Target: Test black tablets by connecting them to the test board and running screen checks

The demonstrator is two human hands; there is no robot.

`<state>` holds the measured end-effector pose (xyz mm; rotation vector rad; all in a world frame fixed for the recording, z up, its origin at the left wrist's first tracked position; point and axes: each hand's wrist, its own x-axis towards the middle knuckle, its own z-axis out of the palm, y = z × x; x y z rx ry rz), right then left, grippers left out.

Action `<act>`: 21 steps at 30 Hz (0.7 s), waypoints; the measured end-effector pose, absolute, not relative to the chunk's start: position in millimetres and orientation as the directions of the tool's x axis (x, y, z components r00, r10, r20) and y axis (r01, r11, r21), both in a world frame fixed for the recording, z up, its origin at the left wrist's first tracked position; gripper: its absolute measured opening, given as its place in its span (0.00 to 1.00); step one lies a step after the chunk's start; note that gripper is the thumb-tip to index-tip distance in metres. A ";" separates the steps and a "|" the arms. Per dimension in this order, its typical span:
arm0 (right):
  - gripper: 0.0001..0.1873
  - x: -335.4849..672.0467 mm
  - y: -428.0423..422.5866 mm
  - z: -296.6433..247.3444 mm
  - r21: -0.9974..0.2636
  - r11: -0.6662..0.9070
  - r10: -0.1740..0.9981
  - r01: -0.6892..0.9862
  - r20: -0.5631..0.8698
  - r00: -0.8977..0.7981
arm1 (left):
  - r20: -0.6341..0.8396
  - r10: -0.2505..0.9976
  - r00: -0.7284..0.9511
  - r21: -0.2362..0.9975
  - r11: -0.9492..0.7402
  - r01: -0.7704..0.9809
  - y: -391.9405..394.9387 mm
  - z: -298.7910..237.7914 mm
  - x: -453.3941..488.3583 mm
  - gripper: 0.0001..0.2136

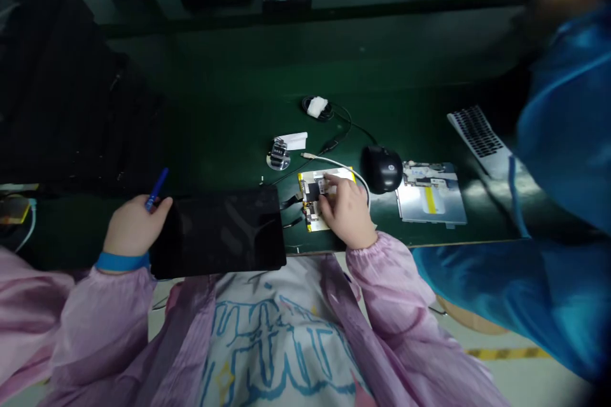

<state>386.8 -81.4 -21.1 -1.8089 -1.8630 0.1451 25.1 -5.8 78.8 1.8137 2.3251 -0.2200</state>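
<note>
My left hand (135, 226), with a blue band at its wrist, is closed around a blue pen (156, 189) that points up and away. Its thumb lies along the left edge of a dark flat screen panel (219, 232), which reaches the table's front edge. Short dark flex cables (290, 201) run from the panel towards a white-and-yellow battery and circuit board assembly (315, 219). Over that assembly is my right hand (349, 211), palm down, with thumb and index finger bent and apart, their tips at its surface. The underside of this hand is hidden.
A black scanner-like device (382, 168) and a white cable (334, 161) are beside the assembly. Further right lie an opened metal-backed device (432, 197) and a perforated light panel (480, 133). A person in a blue sleeve (568, 114) is at right; dark fabric (71, 95) lies left.
</note>
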 end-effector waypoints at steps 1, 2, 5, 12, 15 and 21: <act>0.21 385.8 -79.9 -21.9 -0.393 0.093 0.958 0.915 0.285 0.026 | -0.259 0.936 -0.238 0.003 0.247 0.969 -8.7 74.8 21.0 0.18; 0.20 384.3 -79.2 -22.6 -0.354 0.092 0.960 0.931 0.279 0.011 | -0.272 0.933 -0.235 0.028 0.252 0.967 -11.0 71.4 18.1 0.18; 0.21 379.3 -79.3 -24.1 -0.279 0.090 0.959 0.956 0.282 -0.008 | -0.245 0.942 -0.228 0.158 0.271 0.949 -14.1 63.9 11.7 0.16; 0.19 382.7 -79.0 -25.5 -0.381 0.097 0.955 0.919 0.294 0.021 | -0.181 0.969 -0.170 0.475 0.238 0.847 -14.4 48.0 -4.7 0.16; 0.23 371.7 -85.2 -6.1 -0.505 0.134 0.933 0.853 0.354 0.063 | -0.168 0.975 -0.144 0.567 0.215 0.795 -16.4 42.9 -9.1 0.16; 0.25 289.6 -115.8 45.0 -0.454 0.579 0.815 0.677 0.349 -0.463 | -0.123 0.982 -0.144 0.698 0.189 0.691 -21.7 31.5 -13.4 0.15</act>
